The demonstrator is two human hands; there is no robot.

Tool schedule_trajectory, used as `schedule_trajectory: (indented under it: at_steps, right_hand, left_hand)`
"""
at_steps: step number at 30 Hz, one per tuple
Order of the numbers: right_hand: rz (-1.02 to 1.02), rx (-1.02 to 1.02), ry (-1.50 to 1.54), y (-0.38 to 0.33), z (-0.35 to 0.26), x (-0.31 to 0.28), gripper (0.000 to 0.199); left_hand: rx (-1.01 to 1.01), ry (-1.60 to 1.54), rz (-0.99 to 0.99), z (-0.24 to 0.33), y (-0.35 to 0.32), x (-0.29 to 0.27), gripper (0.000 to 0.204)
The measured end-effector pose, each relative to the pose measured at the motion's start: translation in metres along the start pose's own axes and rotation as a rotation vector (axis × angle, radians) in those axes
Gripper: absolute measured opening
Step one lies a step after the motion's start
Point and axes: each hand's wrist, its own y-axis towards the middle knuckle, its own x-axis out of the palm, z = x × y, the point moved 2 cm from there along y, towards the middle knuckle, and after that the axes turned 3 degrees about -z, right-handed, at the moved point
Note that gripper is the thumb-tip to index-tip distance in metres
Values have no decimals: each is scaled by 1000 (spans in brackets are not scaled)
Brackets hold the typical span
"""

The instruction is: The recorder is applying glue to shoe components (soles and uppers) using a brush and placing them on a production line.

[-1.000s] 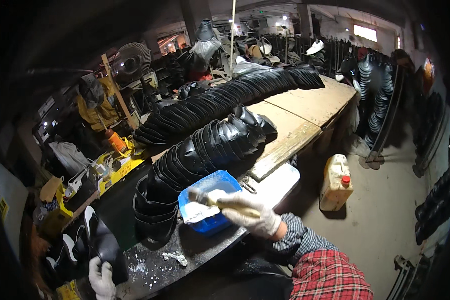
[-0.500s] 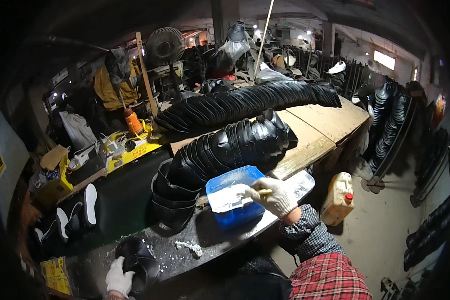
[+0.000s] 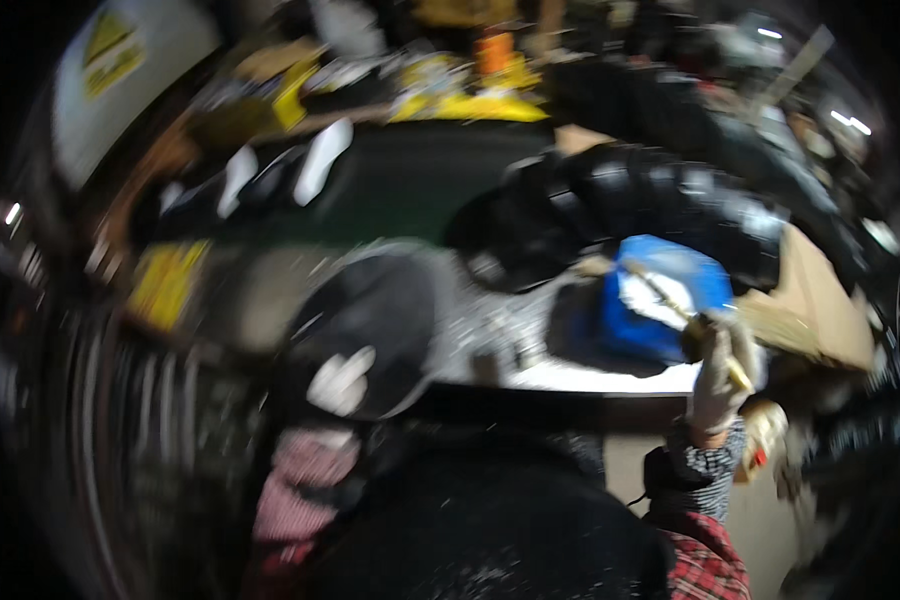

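My left hand (image 3: 340, 384), in a white knit glove, is closed on the near edge of a black leather shoe upper (image 3: 385, 295), smeared by motion. The upper looks rounded and spread over the near edge of the bench. My right hand (image 3: 720, 372), also gloved, grips a brush (image 3: 740, 376) by its pale handle. The brush's far end reaches over a blue tub (image 3: 625, 325) holding white paste; whether it touches the paste is too blurred to tell. Behind the tub, a row of nested black uppers (image 3: 610, 190) curves across the bench.
White-soled shoes (image 3: 322, 165) stand at the far left on a dark green surface (image 3: 400, 180). A pale jug with a red cap (image 3: 763, 430) sits low beside my right forearm. Tan board (image 3: 820, 300) lies right of the tub. Yellow boxes (image 3: 470, 106) line the back.
The view has swung left and down, so the bench appears shifted right. The black upper in my left hand now shows larger and spread out. My right hand has drawn back toward the tub's near side.
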Motion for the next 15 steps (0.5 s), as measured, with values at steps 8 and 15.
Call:
schedule_trajectory:
  at_steps: [8,15]
  right_hand:
    - [-755,-125,314,-9,-13,187,28]
    - [-632,72,252,-8,35,184,17]
  left_hand:
    - [-502,-1170,-9,115,8,25,16]
    - [-526,-1205,72,87,9,0,21]
